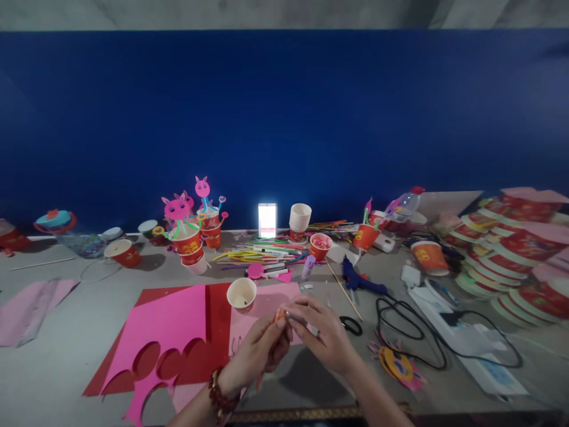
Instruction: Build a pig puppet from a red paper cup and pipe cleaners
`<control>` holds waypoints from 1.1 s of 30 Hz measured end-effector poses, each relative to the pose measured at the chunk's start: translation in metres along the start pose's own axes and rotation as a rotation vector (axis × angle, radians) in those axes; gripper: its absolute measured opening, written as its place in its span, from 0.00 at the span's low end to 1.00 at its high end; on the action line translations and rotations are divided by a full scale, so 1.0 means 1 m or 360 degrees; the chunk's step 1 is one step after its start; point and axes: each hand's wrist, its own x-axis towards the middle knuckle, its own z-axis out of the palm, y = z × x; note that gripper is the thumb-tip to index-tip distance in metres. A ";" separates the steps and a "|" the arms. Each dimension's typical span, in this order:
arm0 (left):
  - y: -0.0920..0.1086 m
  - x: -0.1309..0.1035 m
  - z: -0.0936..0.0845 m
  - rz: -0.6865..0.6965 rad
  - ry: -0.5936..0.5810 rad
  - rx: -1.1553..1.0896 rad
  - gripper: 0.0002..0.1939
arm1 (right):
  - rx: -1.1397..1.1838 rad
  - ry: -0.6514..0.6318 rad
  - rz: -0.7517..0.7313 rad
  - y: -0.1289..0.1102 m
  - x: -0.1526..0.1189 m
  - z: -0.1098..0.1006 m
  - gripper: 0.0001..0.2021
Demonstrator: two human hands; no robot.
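Note:
My left hand (267, 343), with a beaded bracelet at its wrist, is closed around a thin orange strip (280, 315). An orange end also shows below this hand. The fingers of my right hand (320, 331) are bent in against the strip's top, and a small greyish bit shows between the fingertips. What the right fingers hold is mostly hidden. A paper cup (242, 296) stands just beyond my hands, on a pink sheet (284, 292). To the left, a bright pink sheet (178, 314) with round cut-outs lies over a red sheet (219, 332).
Black-handled scissors (351, 325), a wooden stick (344, 290) and a blue glue gun (355, 277) lie to the right. Its black cable runs near a power strip (471, 350). Several coloured pipe cleaners (262, 254), a lit phone (267, 221) and cup figures (184, 237) stand behind.

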 end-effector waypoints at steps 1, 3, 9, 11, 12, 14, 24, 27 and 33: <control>0.000 0.000 0.000 -0.0020 0.0023 -0.0002 0.26 | 0.0001 -0.0007 0.0006 0.000 0.000 0.000 0.15; -0.001 0.000 -0.001 -0.0062 0.0056 -0.0004 0.26 | 0.0039 -0.0007 0.0039 0.002 0.000 0.001 0.16; -0.006 0.001 -0.005 -0.0019 0.0083 -0.0041 0.25 | 0.0066 0.0142 0.0188 0.005 0.000 0.000 0.06; -0.008 0.001 -0.007 -0.0002 0.0061 -0.0021 0.24 | 0.0096 0.0099 0.0181 0.004 0.001 -0.002 0.04; -0.008 0.001 -0.007 0.0009 0.0042 -0.0001 0.24 | 0.0125 0.0069 0.0177 0.004 0.002 -0.003 0.03; -0.008 0.001 -0.008 0.0040 0.0000 0.0043 0.24 | 0.0159 0.0058 0.0180 0.004 0.003 -0.006 0.02; 0.001 -0.003 -0.012 -0.0025 -0.0305 0.0176 0.25 | 0.0203 -0.0088 0.0205 0.011 0.004 -0.012 0.05; 0.001 -0.003 -0.015 -0.0103 -0.0387 0.0174 0.25 | 0.0239 -0.0139 0.0194 0.013 0.005 -0.012 0.06; 0.000 -0.002 -0.017 -0.0258 -0.0484 0.0158 0.27 | 0.0356 -0.0221 0.0132 0.020 0.007 -0.010 0.12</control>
